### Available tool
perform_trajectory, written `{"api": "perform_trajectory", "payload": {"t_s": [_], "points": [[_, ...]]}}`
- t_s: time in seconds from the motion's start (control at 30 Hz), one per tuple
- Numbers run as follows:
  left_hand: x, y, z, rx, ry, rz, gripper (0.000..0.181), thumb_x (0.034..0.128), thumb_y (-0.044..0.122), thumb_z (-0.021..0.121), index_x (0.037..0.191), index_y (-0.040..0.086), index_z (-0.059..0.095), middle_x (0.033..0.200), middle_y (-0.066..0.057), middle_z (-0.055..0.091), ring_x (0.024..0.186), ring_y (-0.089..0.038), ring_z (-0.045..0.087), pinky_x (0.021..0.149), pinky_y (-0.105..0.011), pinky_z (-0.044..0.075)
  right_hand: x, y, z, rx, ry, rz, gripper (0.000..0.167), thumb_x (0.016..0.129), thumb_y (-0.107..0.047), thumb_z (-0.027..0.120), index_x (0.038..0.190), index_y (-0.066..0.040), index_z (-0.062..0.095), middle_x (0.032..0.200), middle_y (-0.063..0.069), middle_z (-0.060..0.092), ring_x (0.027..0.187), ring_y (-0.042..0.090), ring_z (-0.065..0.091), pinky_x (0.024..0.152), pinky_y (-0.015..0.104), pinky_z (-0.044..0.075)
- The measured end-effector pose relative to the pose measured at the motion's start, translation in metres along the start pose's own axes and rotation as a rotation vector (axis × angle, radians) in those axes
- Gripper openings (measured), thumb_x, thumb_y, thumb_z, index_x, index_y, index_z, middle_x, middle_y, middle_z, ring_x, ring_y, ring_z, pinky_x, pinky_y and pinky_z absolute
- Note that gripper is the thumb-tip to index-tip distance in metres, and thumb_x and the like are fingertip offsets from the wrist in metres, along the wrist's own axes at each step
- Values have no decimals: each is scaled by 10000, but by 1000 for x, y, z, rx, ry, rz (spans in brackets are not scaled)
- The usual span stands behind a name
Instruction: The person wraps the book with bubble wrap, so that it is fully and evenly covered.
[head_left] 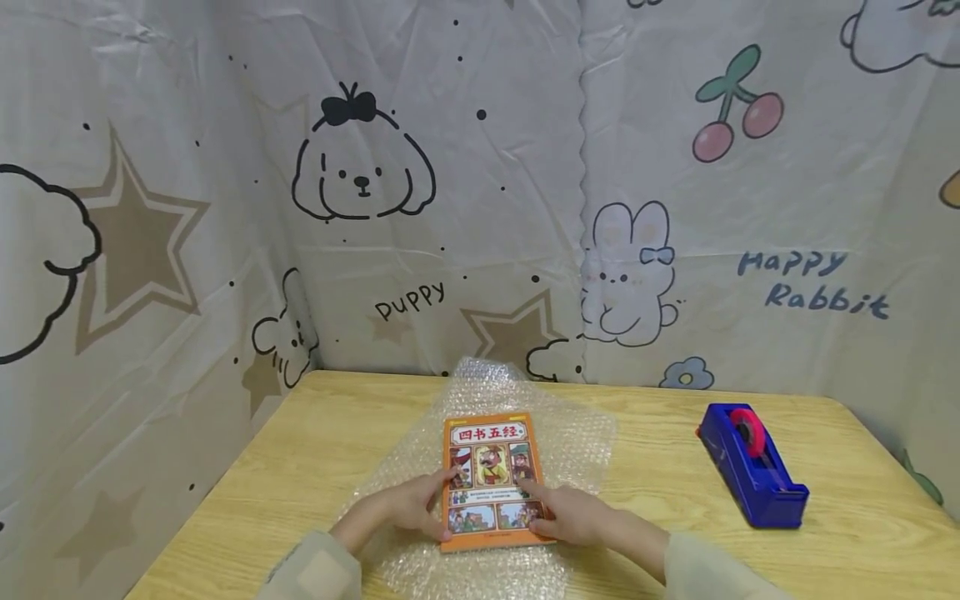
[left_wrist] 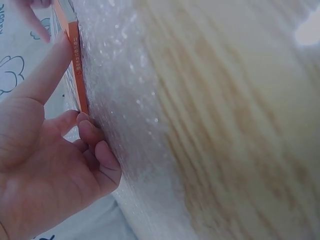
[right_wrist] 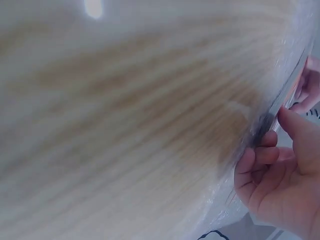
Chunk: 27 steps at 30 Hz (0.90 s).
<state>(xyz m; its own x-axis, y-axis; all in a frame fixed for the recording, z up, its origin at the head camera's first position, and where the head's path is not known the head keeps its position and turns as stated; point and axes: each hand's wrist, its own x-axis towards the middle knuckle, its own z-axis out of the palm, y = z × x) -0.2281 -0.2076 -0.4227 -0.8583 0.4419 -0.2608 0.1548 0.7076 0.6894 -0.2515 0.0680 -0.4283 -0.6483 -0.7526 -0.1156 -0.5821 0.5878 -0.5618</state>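
An orange book with cartoon pictures on its cover lies on a sheet of bubble wrap, which is turned like a diamond. The left hand grips the book's left edge, thumb near the lower corner. On the right edge the right hand holds the book the same way. In the left wrist view the left hand pinches the orange spine between thumb and fingers. The right wrist view shows the right hand at the book's page edge, fingers curled by the wrap.
A blue tape dispenser with a pink-red roll stands at the right of the wooden table. Behind and beside the table hangs a printed curtain with cartoon animals, stars and cherries.
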Motion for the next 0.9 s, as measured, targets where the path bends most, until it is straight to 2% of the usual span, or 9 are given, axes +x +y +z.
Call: {"api": "perform_trajectory", "payload": {"t_s": [0.1,0.17,0.33,0.47,0.53,0.63,0.77,0.9], "points": [[-1,-1,0,13,4,2,943,688,160,785,1422,-17,219,1365,-315,336,1251,-454,329,1024,-563,262,-8,-3,1,2,-32,-26,602,873,-290,605,1397,-110,369,525,-113,350,456,28,270,452,185,242],[-2,-2,0,7,2,2,942,685,163,785,1418,-21,222,1382,-305,321,1272,-455,299,1032,-574,236,-14,-4,2,12,-55,-74,608,869,-311,605,1395,-110,377,524,-118,321,460,23,247,453,175,228],[0,-1,0,-9,-5,13,941,690,183,783,1415,-26,221,1399,-291,309,1292,-452,266,1039,-586,207,-25,-3,2,49,-104,-307,607,844,-300,622,1348,-22,429,557,-130,328,487,-39,265,453,123,276],[1,0,-1,4,-8,14,943,693,189,785,1415,-27,219,1400,-293,305,1295,-450,263,1042,-580,209,-33,-2,2,9,-139,-453,479,863,-241,614,1280,-24,519,693,-87,474,610,-81,315,525,87,337],[1,1,-1,8,-12,10,940,696,191,784,1415,-25,218,1400,-292,306,1294,-446,267,1042,-574,215,-37,-2,2,-6,-154,-482,401,884,-229,592,1238,-42,567,794,-63,555,670,-89,330,567,77,357],[1,2,-1,11,-13,7,944,693,191,786,1415,-29,219,1394,-296,312,1286,-447,281,1039,-570,228,-42,-2,4,33,-197,-477,336,904,-231,562,1192,-64,611,860,-43,582,704,-100,368,590,85,403],[0,2,1,11,-13,0,960,685,193,787,1422,-20,210,1396,-301,304,1283,-454,282,1037,-572,228,-46,-2,8,62,-215,-458,325,909,-261,542,1158,-74,634,718,-61,468,635,-107,320,523,90,374],[0,1,2,4,-10,4,966,683,179,786,1431,1,201,1398,-306,295,1280,-458,284,1035,-571,235,-47,-2,11,-5,-136,-504,278,924,-257,511,1066,-102,692,637,-48,389,572,-87,230,457,96,287]]}}
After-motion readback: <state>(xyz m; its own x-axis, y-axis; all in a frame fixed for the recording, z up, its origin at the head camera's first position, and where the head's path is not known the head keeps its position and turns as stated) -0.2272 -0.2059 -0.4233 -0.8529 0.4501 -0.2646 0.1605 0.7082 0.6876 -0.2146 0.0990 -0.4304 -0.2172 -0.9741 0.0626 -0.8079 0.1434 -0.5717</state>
